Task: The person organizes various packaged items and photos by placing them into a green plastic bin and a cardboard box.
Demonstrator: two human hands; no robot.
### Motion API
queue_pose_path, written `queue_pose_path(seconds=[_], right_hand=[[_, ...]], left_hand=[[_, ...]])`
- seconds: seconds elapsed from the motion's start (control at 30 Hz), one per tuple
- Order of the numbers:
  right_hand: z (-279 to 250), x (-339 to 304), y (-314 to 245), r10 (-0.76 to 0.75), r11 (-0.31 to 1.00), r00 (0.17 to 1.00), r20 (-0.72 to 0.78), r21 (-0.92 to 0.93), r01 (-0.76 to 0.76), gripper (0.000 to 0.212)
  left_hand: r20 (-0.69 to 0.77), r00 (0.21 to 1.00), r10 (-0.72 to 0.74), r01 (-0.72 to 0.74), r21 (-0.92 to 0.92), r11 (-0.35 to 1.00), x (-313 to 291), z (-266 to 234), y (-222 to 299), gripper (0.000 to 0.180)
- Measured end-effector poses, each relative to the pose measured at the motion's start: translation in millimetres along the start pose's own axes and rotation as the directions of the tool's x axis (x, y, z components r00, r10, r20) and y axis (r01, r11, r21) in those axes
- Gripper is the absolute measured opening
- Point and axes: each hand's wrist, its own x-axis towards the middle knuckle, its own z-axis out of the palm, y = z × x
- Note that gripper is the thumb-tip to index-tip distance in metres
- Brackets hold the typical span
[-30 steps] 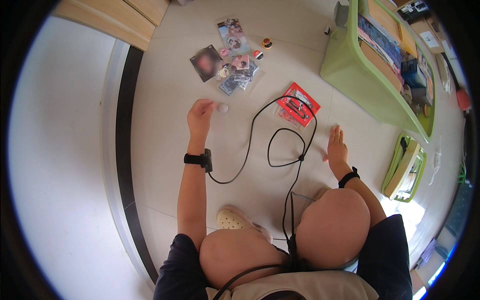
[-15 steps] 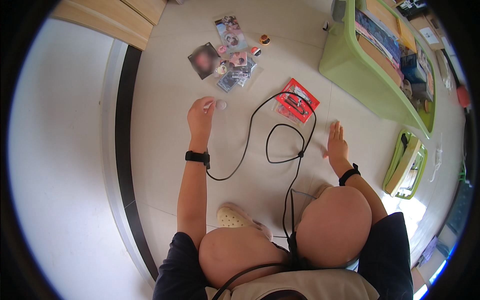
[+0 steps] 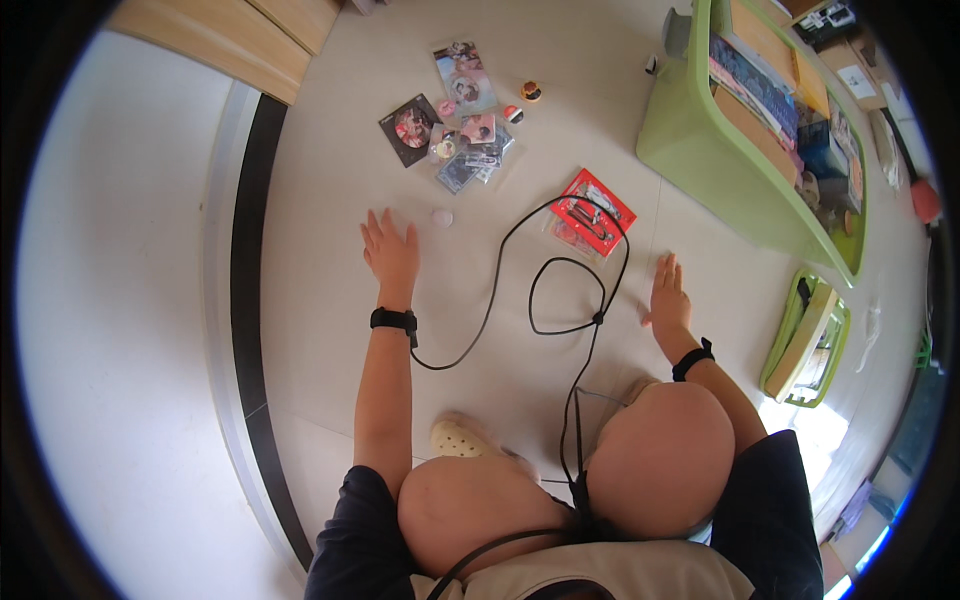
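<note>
My left hand (image 3: 391, 258) holds nothing, its fingers spread over the floor. A small pale round disc (image 3: 441, 217) lies just right of its fingertips, apart from them. My right hand (image 3: 670, 298) is also bare, its fingers stretched out; whether it touches the floor I cannot tell. Between the hands, toward the far side, a red flat pack (image 3: 597, 213) with printed pictures lies under a loop of black cable (image 3: 498, 262). Beyond my left hand sit a dark square card (image 3: 411, 131), several small plastic-sleeved cards (image 3: 470, 162) and a taller picture card (image 3: 464, 75).
Two small round badges (image 3: 530, 92) lie by the cards. At far right stands a large green bin (image 3: 690, 170) filled with books and boxes; a smaller green basket (image 3: 808, 340) is nearer. A white panel (image 3: 130, 300) runs along the left. The cable trails to my left wrist.
My left hand has gone from a pinch beside the pale disc to spread fingers, shifting slightly left. The disc stays on the floor. My right hand has barely moved.
</note>
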Motion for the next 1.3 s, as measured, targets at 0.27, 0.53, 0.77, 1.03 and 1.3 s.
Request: queue_pose_path(seconds=[0.27,0.53,0.77,1.03,1.3], right_hand=[[-8,17,16,-0.122,0.986,0.99,0.075,-0.109,0.13,0.108],[-191,88,-65,-0.436,0.863,0.879,-0.193,0.189,0.469,0.039],[-271,200,-170,-0.433,0.815,0.722,-0.54,0.109,0.569,0.063],[-239,230,-199,-0.411,0.834,0.787,-0.46,0.159,0.528,0.059],[-236,214,-211,-0.293,0.682,0.739,-0.606,0.41,0.606,0.041]], left_hand=[[-0.165,0.981,-0.099,0.112,0.074,0.991,-48,36,-42,0.062],[-0.084,0.98,-0.182,0.189,0.095,0.977,-52,15,-45,0.055],[-0.053,0.977,-0.205,0.207,0.047,0.977,-47,21,-51,0.054],[-0.052,0.978,-0.203,0.205,0.033,0.978,-50,18,-62,0.055],[-0.072,0.978,-0.198,0.203,0.069,0.977,-44,17,-74,0.054]])
